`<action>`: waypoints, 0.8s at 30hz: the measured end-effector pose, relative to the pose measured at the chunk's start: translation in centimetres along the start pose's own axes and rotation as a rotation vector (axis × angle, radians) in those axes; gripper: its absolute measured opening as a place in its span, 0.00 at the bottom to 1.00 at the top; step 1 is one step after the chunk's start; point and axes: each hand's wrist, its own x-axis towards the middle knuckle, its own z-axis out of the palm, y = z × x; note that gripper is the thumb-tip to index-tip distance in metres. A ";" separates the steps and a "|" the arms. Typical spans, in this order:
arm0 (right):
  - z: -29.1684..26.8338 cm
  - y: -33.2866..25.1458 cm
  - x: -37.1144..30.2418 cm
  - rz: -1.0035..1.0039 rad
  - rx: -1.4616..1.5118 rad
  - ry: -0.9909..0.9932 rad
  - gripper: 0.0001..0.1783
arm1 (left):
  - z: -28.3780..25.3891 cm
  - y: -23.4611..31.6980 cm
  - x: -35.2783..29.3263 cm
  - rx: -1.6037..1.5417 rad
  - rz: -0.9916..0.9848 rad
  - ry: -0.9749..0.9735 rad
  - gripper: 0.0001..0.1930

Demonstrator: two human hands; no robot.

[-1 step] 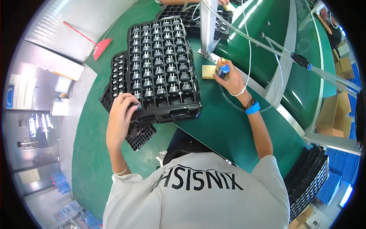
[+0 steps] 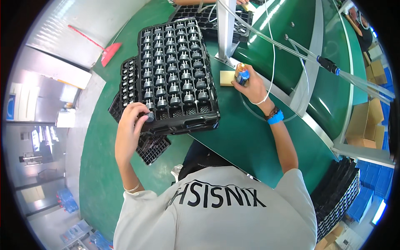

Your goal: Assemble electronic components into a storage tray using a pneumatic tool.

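A black molded tray (image 2: 187, 125) stands on the green table, holding rows of dark round plug parts (image 2: 175, 88) with upright metal prongs. Several pockets in its nearest row hold no part. At the tray's near left corner, my left hand (image 2: 131, 129) pinches one dark plug part (image 2: 149, 116) between thumb and fingers. My right hand (image 2: 253, 86), to the right of the tray, is closed around a small blue cylinder with an amber top (image 2: 242, 75); its exact kind is unclear. Beside that hand, a pale yellow block (image 2: 226, 78) lies on the table.
More black trays (image 2: 128, 81) sit left of and beneath the main one. A metal post (image 2: 225, 33) rises behind the yellow block, with clear hoses (image 2: 287, 48) crossing nearby. Another person's hand (image 2: 241, 2) shows at the far edge. Stacked trays (image 2: 335, 196) stand at lower right.
My left hand has shifted very slightly, and the plug part shows a little more between its fingers. My right hand keeps its hold on the blue cylinder.
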 end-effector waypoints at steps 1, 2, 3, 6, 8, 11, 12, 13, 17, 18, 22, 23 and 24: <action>0.0 0.0 0.1 0.006 0.001 0.003 0.30 | -0.3 0.0 -0.2 -0.239 -0.109 0.032 0.06; 0.0 -0.1 0.2 -0.032 -0.008 0.030 0.30 | -0.3 -0.8 -0.4 -0.412 -0.140 0.017 0.04; -0.1 -0.2 0.4 -0.071 -0.016 0.056 0.30 | -0.2 -1.0 -0.5 -0.411 -0.139 0.013 0.04; -0.1 -0.2 0.5 -0.084 -0.047 0.095 0.27 | 0.1 -1.2 -0.8 -0.779 -0.208 0.008 0.06; 0.5 0.5 0.5 -0.013 -0.015 0.072 0.23 | 0.8 -0.9 -0.8 -1.054 -0.259 -0.031 0.08; 0.2 2.0 1.3 0.091 0.146 0.131 0.18 | 2.3 -0.7 -1.1 -1.301 -0.207 -0.036 0.09; -0.2 2.7 1.7 0.124 0.279 0.207 0.15 | 2.6 -0.1 -1.3 -1.336 -0.198 -0.027 0.10; -0.8 4.1 2.5 0.167 0.165 0.335 0.14 | 3.0 0.3 -1.5 -1.364 -0.201 -0.023 0.11; -4.7 9.8 5.0 0.129 -0.406 0.523 0.17 | 4.4 2.7 -1.5 -1.252 -0.184 0.010 0.13; -5.3 10.6 5.3 0.205 -0.410 0.513 0.18 | 4.7 3.3 -1.2 -1.215 -0.172 0.009 0.13; -5.9 12.4 6.2 0.286 -0.474 0.474 0.16 | 6.4 5.3 -0.1 -1.217 -0.109 -0.016 0.15; -5.9 12.0 6.2 0.281 -0.468 0.466 0.16 | 6.8 5.7 0.0 -1.218 -0.090 -0.033 0.15; -6.2 11.6 5.9 0.181 -0.484 0.497 0.16 | 7.4 6.3 0.2 -1.232 -0.082 -0.016 0.14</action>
